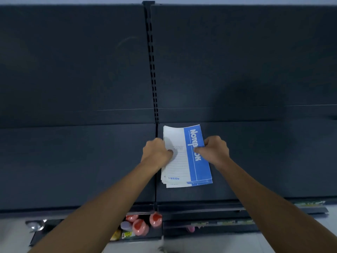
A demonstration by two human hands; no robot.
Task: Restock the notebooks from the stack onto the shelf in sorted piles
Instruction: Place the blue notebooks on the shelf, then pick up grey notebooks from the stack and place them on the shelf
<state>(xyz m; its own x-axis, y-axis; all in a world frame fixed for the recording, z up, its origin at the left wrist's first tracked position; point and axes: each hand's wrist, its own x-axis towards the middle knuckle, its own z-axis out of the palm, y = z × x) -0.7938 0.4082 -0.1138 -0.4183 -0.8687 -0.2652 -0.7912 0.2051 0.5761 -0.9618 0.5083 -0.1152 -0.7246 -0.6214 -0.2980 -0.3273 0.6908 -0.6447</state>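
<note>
Right now left hand (pixel 157 152) and right hand (pixel 215 150) each pinch a side edge of the notebooks (pixel 186 161) over the shelf (pixel 73 161), just right of the upright (pixel 152 79) — lower copies fan out, so a loose grip likely spills them unsorted.

Both bare forearms stretched forward, left hand (pixel 157 152) pinching the left edge of the notebook stack (pixel 179 167), right hand (pixel 216 149) pinching its right edge, thumbs on top

2 limbs logged: left forearm (pixel 102 207) and right forearm (pixel 264 198) were bare to the near edge; left hand (pixel 156 152), right hand (pixel 216 150) likewise bare.
</note>
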